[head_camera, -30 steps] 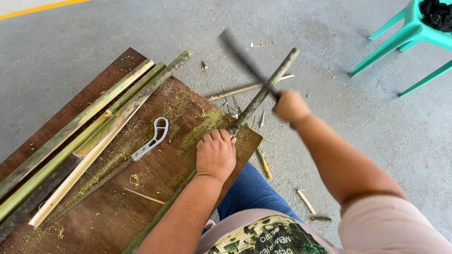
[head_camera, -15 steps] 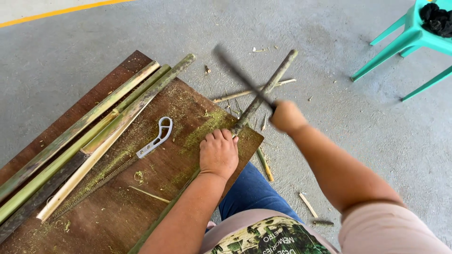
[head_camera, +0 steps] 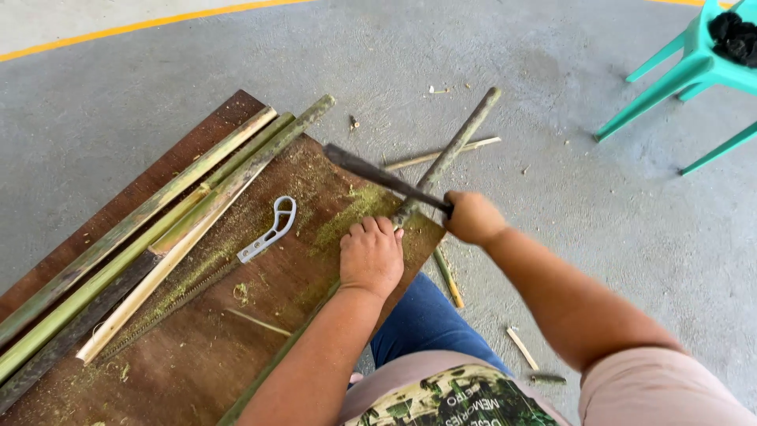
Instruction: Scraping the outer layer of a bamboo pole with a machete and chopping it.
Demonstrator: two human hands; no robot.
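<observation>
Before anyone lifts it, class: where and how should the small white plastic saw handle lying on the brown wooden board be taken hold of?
Grip the white plastic saw handle by its open looped end, the upper end nearest the bamboo strips. Come from above on its right side, since the split bamboo crowds its left. It lies flat on the brown wooden board, so hooking fingers through the loop probably lifts it most easily.

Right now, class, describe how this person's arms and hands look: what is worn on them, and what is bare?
Both forearms are bare to the hands. The left hand and right hand wear no gloves, rings or watch that can be seen. A pale pink short sleeve covers the right upper arm; the left shows no sleeve in view.
</observation>
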